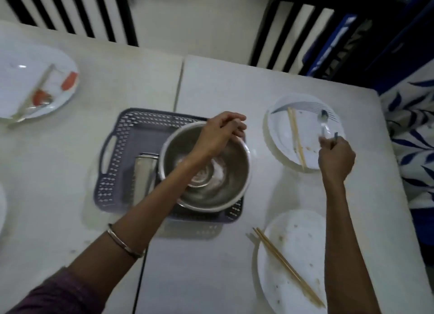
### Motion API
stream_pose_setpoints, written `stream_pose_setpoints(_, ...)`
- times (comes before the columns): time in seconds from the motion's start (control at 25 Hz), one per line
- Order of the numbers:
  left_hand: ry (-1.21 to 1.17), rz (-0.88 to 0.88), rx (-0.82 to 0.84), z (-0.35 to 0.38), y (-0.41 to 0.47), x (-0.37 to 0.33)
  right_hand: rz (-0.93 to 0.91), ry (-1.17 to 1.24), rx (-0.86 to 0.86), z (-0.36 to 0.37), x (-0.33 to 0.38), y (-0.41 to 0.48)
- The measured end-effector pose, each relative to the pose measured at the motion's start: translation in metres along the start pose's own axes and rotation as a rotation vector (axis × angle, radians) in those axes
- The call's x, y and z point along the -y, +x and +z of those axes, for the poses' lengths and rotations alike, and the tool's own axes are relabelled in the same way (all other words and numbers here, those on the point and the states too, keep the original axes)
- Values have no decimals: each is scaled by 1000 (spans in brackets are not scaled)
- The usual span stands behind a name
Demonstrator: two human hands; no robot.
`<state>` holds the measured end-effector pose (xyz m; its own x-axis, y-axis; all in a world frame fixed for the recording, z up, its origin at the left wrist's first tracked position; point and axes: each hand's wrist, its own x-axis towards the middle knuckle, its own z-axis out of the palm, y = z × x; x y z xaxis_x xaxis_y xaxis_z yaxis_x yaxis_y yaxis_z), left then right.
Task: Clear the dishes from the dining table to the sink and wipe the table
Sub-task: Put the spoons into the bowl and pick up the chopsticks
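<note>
Now, the scene: a white tabletop (211, 83) with dirty dishes on it, seen from above.
Tray: a grey plastic tray (122, 135) sits in the middle, with a big steel bowl (225, 173) and a steel cup (143, 177) lying on its side in it.
Left hand: the left hand (220, 133) hovers over the bowl's far rim, at about 12 o'clock, fingers curled loosely together. I cannot tell if it pinches anything.
Right hand: the right hand (335, 158) is closed around a spoon (325, 126) over the plate at 2 o'clock (281, 137).
Chopsticks: one pair (296, 137) lies on that plate. Another pair (286, 266) rests across the plate at 5 o'clock (305, 255).
Far plate: at 10 o'clock a plate (14, 83) holds red scraps and more sticks.
How things will handle: the spoon is light, hard and maybe greasy, so grip the handle. Plates look smooth and could break, so I would lift them by the rim with both hands. The chopsticks may roll off.
How far along: most dishes are still on the tabletop, so no wiping yet.
</note>
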<state>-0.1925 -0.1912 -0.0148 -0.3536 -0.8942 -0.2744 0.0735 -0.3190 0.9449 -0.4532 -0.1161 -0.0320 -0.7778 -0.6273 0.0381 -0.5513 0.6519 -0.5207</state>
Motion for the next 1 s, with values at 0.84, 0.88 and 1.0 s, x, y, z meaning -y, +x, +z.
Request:
stream_pose_setpoints(0.84,80,-593,-1658,-524,-297,68,-889,-14,840,284,424,-335)
stream_pose_setpoints(0.88,137,-598,-1674,-533,-298,71,-929,-69,802,293,430,-334)
stream_pose_setpoints(1.0,242,-605,-1640,-555,-288,70,-936,-168,743,313,440,-329)
